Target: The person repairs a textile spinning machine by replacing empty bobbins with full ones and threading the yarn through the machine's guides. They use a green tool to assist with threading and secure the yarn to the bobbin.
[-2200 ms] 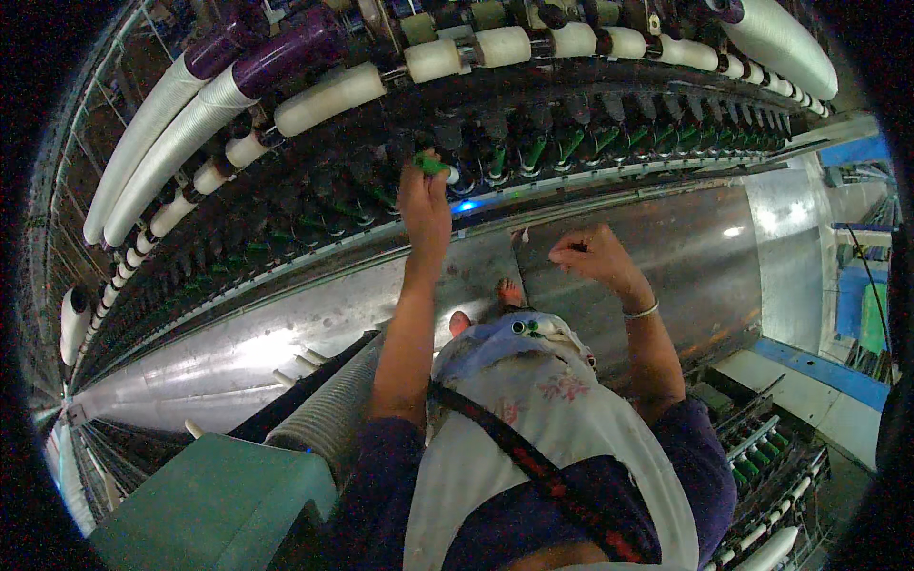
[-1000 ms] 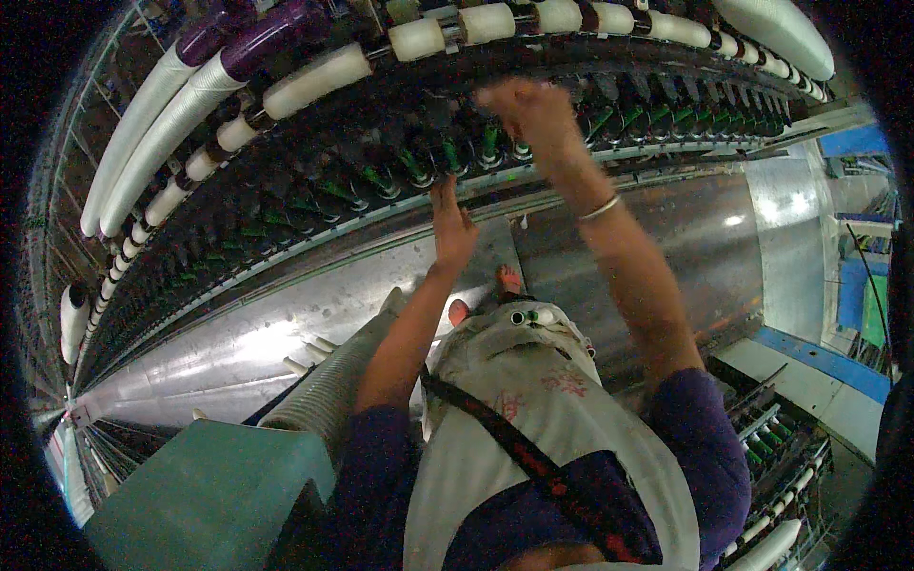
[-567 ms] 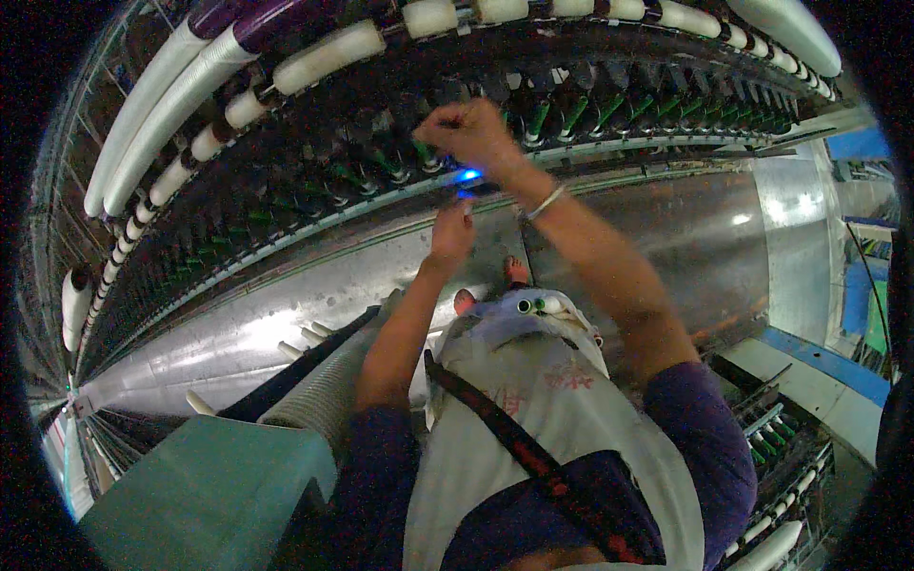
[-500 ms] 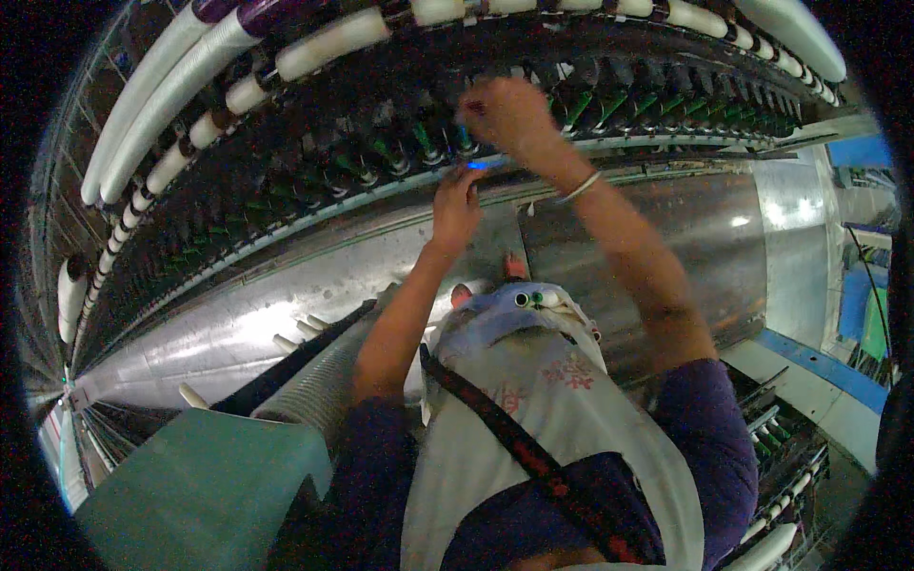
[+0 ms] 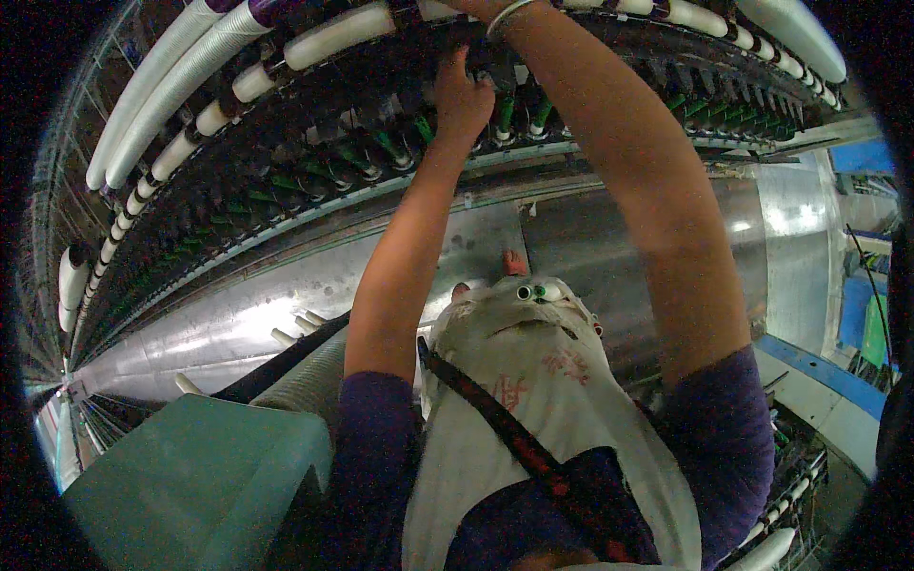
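Note:
My left hand (image 5: 465,103) is raised among the dark fittings of a spinning machine, beside a row of green bobbins (image 5: 505,116). One of its fingers stretches upward and the others look bent; I see nothing held in it. Higher up, my right hand (image 5: 481,8) reaches to the white rollers at the top edge. The picture's edge cuts off its fingers, so what it touches is hidden. A pale bangle (image 5: 505,17) circles that wrist. Small tubes (image 5: 540,292), white and green, stick out of the front of my pale apron (image 5: 590,419).
White rollers (image 5: 340,36) curve along the machine above the bobbins. Long white rolls (image 5: 157,90) hang at the upper left. A green box-like cover (image 5: 200,466) stands at lower left beside a ribbed grey cylinder (image 5: 303,376). Shiny metal floor (image 5: 628,238) runs below the machine.
Both hands have moved up and away from the rail below the bobbins. My right hand has gone to the top edge, my left to above the bobbins. The blue glint at the rail no longer shows.

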`<state>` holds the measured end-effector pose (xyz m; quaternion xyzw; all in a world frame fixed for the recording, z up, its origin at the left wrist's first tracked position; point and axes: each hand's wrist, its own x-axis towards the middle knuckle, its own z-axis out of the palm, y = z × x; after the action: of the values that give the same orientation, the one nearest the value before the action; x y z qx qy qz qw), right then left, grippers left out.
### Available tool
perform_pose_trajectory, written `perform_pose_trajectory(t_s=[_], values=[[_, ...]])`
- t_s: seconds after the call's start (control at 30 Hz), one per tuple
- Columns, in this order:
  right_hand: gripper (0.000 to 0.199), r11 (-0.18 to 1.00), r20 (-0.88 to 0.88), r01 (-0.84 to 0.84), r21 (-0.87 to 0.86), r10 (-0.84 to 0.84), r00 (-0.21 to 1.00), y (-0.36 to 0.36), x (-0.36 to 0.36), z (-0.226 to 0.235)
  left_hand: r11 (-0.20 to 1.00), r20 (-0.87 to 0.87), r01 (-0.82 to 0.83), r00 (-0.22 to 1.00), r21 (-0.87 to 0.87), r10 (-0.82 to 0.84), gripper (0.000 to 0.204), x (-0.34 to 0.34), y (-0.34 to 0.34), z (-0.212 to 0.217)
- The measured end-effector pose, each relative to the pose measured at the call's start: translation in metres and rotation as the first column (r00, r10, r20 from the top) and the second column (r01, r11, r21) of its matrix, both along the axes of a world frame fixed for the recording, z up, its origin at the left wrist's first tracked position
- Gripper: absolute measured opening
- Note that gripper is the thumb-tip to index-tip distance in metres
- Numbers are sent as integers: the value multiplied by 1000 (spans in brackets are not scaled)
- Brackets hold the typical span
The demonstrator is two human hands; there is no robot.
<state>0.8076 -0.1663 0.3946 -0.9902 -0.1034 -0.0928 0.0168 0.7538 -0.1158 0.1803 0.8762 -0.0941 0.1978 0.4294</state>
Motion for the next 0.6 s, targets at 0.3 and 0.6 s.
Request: perform_pose_trajectory(t_s=[0.3, 0.6], values=[[13, 981, 406, -36, -189, 112, 907, -16, -7, -26, 962, -92, 270, 959, 33, -266, 43, -33, -1, 15], [62, 553, -310, -351, 755, 774, 552, -112, -216, -43, 979, -253, 205, 948, 17, -194, 34, -116, 109, -88]])
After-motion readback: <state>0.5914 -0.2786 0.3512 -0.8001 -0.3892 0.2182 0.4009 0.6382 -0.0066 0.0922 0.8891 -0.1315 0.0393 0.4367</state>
